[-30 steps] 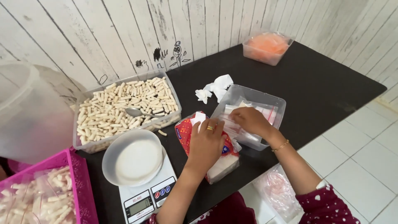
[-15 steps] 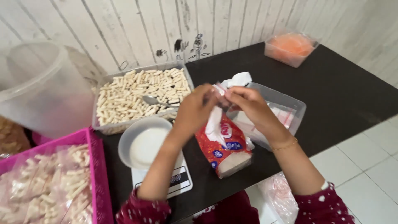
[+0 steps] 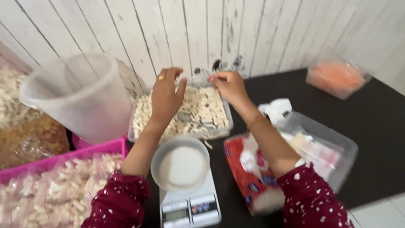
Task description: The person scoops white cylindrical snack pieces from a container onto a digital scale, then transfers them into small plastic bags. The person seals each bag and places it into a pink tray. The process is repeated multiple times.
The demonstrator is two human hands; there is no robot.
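My left hand (image 3: 166, 95) and my right hand (image 3: 230, 86) are raised side by side over a clear tray (image 3: 137, 131) filled with pale snack sticks. Both have their fingertips pinched on a thin clear plastic bag (image 3: 197, 77) that stretches faintly between them. Below the hands, a white bowl (image 3: 181, 164) sits on a white digital scale (image 3: 190, 207). A red tissue pack (image 3: 249, 177) lies under my right forearm, with white tissue sticking out of it.
A clear box (image 3: 337, 147) with packets stands right of the tissue pack, a crumpled tissue (image 3: 276, 109) behind it. A lidded container of orange pieces (image 3: 337, 78) is far right. Left are a large clear tub (image 3: 80, 97) and a pink basket (image 3: 101, 147) of bagged snacks.
Both hands have lifted away from the tissue pack and clear box and moved up and left over the snack tray, pinching a thin clear bag. The camera view has shifted left.
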